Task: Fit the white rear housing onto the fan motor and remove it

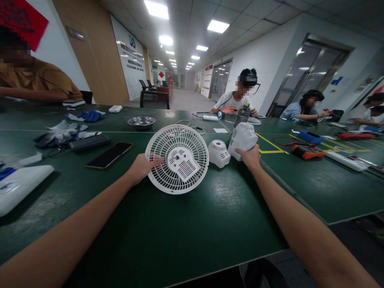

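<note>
My left hand [143,169] grips the left rim of a round white fan grille [192,138], thumb over its slats. The grille is tilted up, with a vented plate and a few holes at its centre. At the right, my right hand [250,157] is closed around the lower part of a white plastic housing [243,135] with vent slots on top. Between the grille and that piece, a smaller white vented motor cover [219,154] stands on the green table. A thin white cord [183,121] lies behind the grille.
Left on the table lie a black phone [109,155], a dark case [90,143], gloves [61,134] and a white box [25,186]. A metal bowl [141,122] sits farther back. An orange multimeter [307,152] and white power strip [345,161] are right. Several people sit around.
</note>
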`<state>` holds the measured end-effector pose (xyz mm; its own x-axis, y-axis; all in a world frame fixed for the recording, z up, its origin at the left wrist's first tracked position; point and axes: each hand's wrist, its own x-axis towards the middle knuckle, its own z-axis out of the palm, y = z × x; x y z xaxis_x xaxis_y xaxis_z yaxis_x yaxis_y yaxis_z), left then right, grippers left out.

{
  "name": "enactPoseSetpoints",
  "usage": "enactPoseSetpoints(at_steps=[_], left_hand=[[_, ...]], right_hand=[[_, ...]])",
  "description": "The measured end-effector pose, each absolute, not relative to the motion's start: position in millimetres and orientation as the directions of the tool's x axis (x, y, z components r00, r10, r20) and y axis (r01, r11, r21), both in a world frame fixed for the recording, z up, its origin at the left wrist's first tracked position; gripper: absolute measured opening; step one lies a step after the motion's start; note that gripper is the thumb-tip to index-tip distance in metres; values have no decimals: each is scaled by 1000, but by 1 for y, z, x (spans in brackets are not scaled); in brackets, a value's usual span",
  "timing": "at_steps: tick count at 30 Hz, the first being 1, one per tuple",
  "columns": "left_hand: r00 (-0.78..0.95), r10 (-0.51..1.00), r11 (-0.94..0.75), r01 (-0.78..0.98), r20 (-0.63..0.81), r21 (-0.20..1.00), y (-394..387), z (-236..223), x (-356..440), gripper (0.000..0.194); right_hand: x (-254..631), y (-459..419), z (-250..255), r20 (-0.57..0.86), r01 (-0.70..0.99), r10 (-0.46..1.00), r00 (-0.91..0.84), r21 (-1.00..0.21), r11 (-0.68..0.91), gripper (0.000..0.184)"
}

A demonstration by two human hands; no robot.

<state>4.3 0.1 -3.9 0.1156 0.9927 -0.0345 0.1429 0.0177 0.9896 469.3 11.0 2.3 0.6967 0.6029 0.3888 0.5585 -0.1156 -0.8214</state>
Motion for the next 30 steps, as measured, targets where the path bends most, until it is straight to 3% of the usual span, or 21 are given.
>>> enactPoseSetpoints(at_steps=[7,11,17,25,30], left_hand=[[115,993,10,154,-28,988,-6,4,7,24],[126,992,11,158,-31,987,-4,3,7,21],[132,991,3,156,-24,988,2,-5,2,22],[123,992,0,163,-20,987,1,-4,4,20],[139,990,-20,191,-7,981,-1,-2,3,22]], right_hand=[[444,9,27,530,589,491,691,-807,42,72],[409,-1,33,623,637,546,560,-745,197,73],[376,-8,20,529,694,737,421,-711,114,74],[422,0,25,586,681,643,492,-720,135,79],[463,0,26,570,699,618,542,-713,44,81]])
